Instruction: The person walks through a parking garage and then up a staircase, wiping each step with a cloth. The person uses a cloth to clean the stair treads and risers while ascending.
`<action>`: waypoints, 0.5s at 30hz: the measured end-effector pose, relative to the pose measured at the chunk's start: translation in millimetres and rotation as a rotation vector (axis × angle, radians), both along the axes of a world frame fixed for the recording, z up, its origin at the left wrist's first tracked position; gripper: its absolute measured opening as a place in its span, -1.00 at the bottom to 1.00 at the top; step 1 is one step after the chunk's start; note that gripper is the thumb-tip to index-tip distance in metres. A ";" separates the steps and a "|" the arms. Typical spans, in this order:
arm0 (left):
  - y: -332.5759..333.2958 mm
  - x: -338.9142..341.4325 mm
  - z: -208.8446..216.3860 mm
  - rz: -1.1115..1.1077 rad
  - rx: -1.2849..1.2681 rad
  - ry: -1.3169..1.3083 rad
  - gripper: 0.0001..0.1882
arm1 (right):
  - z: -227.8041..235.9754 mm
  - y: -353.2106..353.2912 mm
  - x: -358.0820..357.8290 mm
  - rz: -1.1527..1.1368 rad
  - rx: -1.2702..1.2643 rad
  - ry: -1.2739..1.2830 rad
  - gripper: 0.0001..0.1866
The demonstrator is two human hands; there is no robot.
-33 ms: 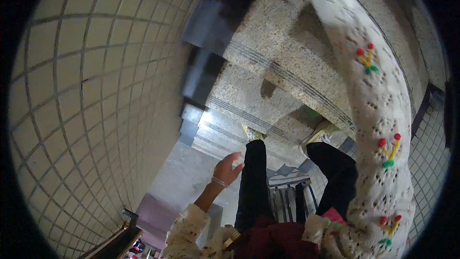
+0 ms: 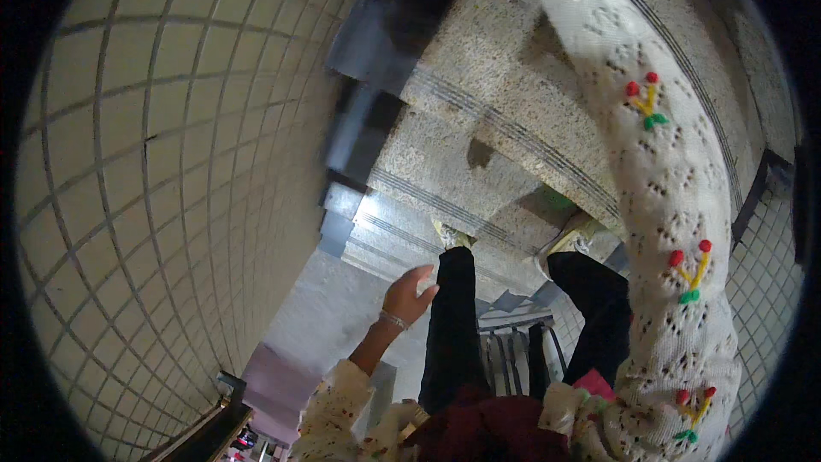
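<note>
My left hand hangs free beside my left leg, its thumb apart from the fingers and nothing in it. A thin bracelet circles its wrist. My right arm, in a cream openwork knitted sleeve with small red, yellow and green decorations, stretches up past the top edge. The right hand lies beyond the picture, so what it touches cannot be seen. Both my legs, in dark trousers, stand on speckled stone stairs. Light yellowish shoes show at their ends.
A tiled wall runs along the left side, with dark stepped edging beside the stairs. Grooved strips mark the step edges. A metal barred grille or rack shows between my legs. More tiling is at the right.
My right sleeve has shifted slightly to the left at its upper part. The left hand has risen a little, its fingers still apart from the thumb.
</note>
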State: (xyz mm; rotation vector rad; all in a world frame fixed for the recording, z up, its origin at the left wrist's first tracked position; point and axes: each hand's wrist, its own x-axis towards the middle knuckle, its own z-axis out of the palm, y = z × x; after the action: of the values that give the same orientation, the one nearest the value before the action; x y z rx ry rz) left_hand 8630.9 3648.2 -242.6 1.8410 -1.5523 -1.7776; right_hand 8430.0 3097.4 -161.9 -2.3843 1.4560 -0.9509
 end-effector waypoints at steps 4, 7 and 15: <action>-19.0 -7.8 1.8 0.121 -0.079 0.062 -0.55 | -43.9 45.6 20.8 0.020 -0.308 -0.066 -0.40; -22.8 7.1 1.5 0.162 -0.094 0.065 -0.56 | -89.8 113.9 -20.4 0.068 -0.260 0.230 -0.38; 28.6 54.6 -10.8 0.234 0.107 -0.032 -0.56 | -154.5 209.0 -55.3 -0.524 0.213 0.284 -0.30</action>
State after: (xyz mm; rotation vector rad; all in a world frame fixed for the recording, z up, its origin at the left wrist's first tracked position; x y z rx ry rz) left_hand 8685.5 3676.8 -253.4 2.0145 -1.2128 -1.7612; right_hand 8374.7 3306.4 -316.4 -2.0822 2.2318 -0.5127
